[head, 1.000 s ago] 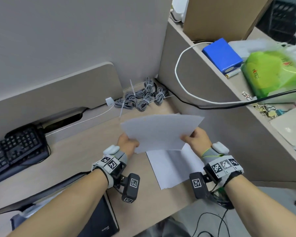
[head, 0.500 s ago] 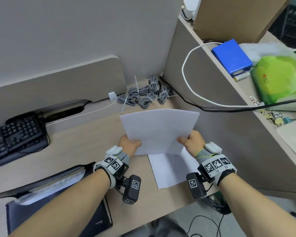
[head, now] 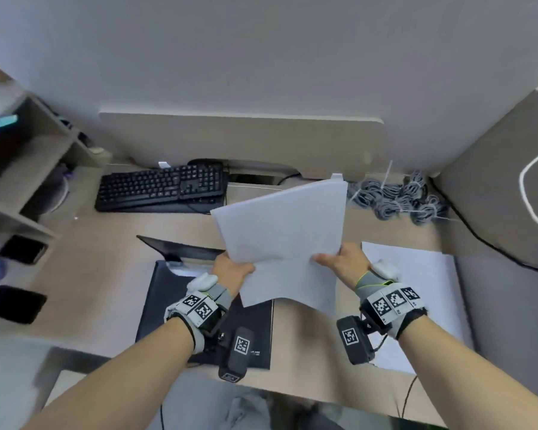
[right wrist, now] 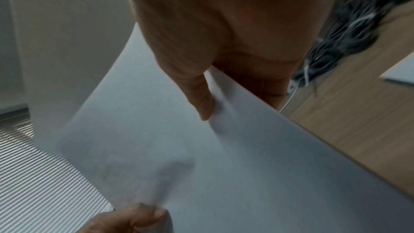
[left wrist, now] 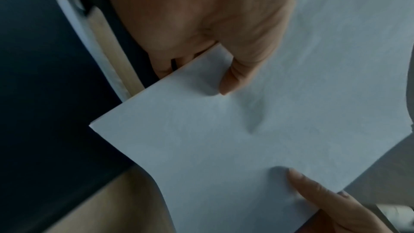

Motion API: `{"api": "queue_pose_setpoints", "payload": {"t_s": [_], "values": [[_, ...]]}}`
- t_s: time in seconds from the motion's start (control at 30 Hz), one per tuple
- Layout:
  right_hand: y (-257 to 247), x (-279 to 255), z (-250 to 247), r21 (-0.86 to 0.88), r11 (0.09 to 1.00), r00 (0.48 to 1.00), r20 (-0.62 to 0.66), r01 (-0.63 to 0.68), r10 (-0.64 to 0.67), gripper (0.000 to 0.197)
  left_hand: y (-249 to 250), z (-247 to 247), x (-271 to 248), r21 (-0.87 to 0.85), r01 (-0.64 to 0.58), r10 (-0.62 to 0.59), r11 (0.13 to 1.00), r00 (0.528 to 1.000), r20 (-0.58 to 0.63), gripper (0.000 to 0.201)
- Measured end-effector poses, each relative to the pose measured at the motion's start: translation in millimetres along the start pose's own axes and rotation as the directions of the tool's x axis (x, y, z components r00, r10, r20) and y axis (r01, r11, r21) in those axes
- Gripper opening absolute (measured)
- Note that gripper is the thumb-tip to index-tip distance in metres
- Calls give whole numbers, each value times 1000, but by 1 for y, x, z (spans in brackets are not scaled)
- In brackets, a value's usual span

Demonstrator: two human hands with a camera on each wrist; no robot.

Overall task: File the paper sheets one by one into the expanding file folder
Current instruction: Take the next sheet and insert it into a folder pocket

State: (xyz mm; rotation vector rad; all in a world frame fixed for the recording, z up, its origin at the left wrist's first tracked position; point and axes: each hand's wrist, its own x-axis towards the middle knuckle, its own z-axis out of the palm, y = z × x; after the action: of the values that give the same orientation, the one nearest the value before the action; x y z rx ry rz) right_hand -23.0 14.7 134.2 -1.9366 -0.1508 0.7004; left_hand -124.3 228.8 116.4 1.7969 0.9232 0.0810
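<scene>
A white paper sheet (head: 284, 240) hangs in the air over the desk, held by both hands. My left hand (head: 233, 268) pinches its left edge, thumb on top, as the left wrist view shows on the sheet (left wrist: 235, 139). My right hand (head: 342, 259) pinches the right edge, thumb on the sheet (right wrist: 235, 157). Below my left hand lies the black expanding file folder (head: 168, 299), its flap raised and white paper showing in its mouth. More white sheets (head: 416, 290) lie flat on the desk to the right.
A black keyboard (head: 160, 190) lies behind the folder. Coiled grey cables (head: 398, 200) sit at the back right. Two dark phones (head: 14, 302) rest at the left by shelf dividers. A partition wall stands on the right.
Both hands carried the sheet leftward from above the paper stack to over the black folder. The view swung left with them, and the keyboard now shows at centre.
</scene>
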Motion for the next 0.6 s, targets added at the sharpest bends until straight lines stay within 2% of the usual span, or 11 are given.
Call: {"api": "queue_pose_setpoints", "payload": {"t_s": [0.07, 0.17, 0.3, 0.37, 0.43, 0.5, 0.57, 0.6], "values": [[-13, 7, 33, -36, 999, 1000, 25, 2, -1, 20, -14, -25, 8, -67, 15, -17, 998, 1000, -25, 21], [-28, 18, 69, -229, 973, 998, 57, 7, 6, 17, -41, -54, 23, -90, 95, -96, 991, 995, -2, 24], [-50, 32, 119, -377, 919, 990, 120, 118, -78, 17, -84, -98, 67, 85, 129, -141, 988, 978, 153, 16], [-55, 39, 135, -477, 862, 984, 116, 173, -133, 17, -100, -113, 84, 192, 114, -147, 975, 975, 164, 15], [-57, 41, 143, -582, 795, 986, 120, 167, -120, 15, -111, -121, 93, 275, 86, -138, 958, 975, 176, 15], [-63, 48, 163, -625, 767, 989, 114, 144, -93, 9, -125, -136, 112, 416, -2, -111, 909, 963, 247, 21], [-68, 50, 171, -668, 733, 991, 107, 131, -79, 2, -130, -141, 122, 577, -147, -78, 803, 934, 347, 31], [-69, 53, 173, -683, 721, 993, 97, 117, -68, 6, -130, -143, 126, 635, -228, -66, 738, 912, 404, 35]]}}
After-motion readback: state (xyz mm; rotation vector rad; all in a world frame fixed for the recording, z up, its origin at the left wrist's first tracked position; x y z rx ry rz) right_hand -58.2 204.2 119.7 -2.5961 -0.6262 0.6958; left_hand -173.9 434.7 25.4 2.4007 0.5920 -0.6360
